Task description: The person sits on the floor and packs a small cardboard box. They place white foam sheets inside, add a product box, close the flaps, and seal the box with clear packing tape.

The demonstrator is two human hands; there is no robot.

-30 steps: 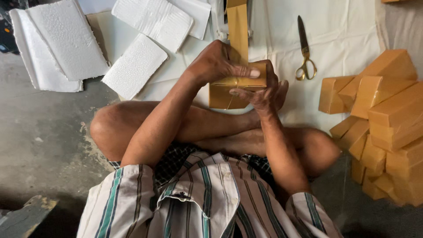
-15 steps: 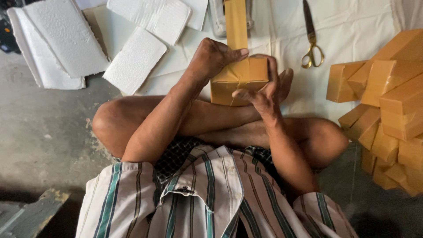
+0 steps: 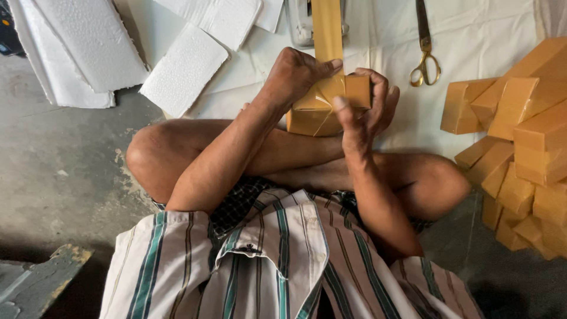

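Wrapping is the step in hand, by the look of it: a small block [image 3: 322, 106] is held between both hands above the crossed legs, already covered in glossy tan tape, with a strip of the same tape [image 3: 326, 29] running up from it to a grey dispenser [image 3: 301, 23] at the top edge of the white sheet [image 3: 378, 53]. Left hand [image 3: 295, 74] sits on top of the block, fingers closed over it, thumb pressed flat on the strip where it meets the block. Right hand [image 3: 366, 109] cups the block from the right side, fingers [image 3: 378, 88] curled round its far end, thumb [image 3: 342, 109] on the near face; a firm grip from both. Block is held in the air, just above the shins, not resting on the sheet. Gold-handled scissors [image 3: 425, 53] lie on the sheet to the right of the tape strip, apart from the hands. A heap of finished tan blocks [image 3: 525, 136] is stacked at the right, partly on the concrete floor [image 3: 59, 177]. White foam slabs [image 3: 183, 68] lie at upper left. Judgement: the strip is not yet cut, so the next move calls for holding the tape end pressed down while one hand frees itself for the scissors, keeping the strip taut so it does not wrinkle or lift
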